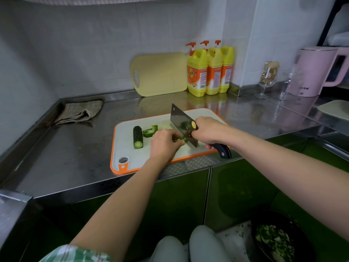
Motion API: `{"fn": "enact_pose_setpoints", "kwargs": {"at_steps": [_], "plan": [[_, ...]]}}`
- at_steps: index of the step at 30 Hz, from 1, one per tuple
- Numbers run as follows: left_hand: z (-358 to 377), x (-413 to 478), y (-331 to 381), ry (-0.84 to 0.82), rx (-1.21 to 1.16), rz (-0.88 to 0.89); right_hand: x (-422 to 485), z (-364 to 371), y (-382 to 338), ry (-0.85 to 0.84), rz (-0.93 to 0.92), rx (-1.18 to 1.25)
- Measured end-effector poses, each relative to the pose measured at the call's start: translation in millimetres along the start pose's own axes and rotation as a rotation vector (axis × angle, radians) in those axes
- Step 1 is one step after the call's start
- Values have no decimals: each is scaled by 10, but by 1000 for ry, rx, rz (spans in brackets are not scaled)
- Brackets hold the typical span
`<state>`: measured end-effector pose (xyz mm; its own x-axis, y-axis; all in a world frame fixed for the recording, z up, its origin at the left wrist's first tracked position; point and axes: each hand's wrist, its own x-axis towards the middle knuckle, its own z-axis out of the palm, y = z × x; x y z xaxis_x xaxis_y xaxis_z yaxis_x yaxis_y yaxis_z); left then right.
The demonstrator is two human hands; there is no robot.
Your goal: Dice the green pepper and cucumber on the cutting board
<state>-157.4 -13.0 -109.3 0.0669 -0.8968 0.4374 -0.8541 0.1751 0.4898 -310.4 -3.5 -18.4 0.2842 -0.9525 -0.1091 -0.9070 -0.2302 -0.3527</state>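
The right hand [208, 132] is gripping the black handle of the broad steel cleaver [182, 123], its fingers [200, 137] closed round it, while the left hand [165, 143] is pinning a green pepper strip [180, 139] against the white, orange-rimmed plastic cutting board [124, 144], fingers curled over it. Tucking those fingertips back from the blade and advancing evenly should be keeping the dice uniform. One dark cucumber stub [137, 136] and one loose pepper piece [150, 131] are lying just beside the left hand.
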Motion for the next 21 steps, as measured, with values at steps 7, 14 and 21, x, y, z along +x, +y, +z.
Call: {"fn": "enact_pose_setpoints", "kwargs": {"at_steps": [7, 14, 21], "plan": [[-4, 3, 13, 1, -3, 12, -17, 56, -52, -37, 18, -75], [21, 11, -13, -23, -25, 5, 115, 220, -116, 5, 31, 5], [-46, -11, -21, 2, 64, 21, 119, 145, -8, 88, 20, 157]]}}
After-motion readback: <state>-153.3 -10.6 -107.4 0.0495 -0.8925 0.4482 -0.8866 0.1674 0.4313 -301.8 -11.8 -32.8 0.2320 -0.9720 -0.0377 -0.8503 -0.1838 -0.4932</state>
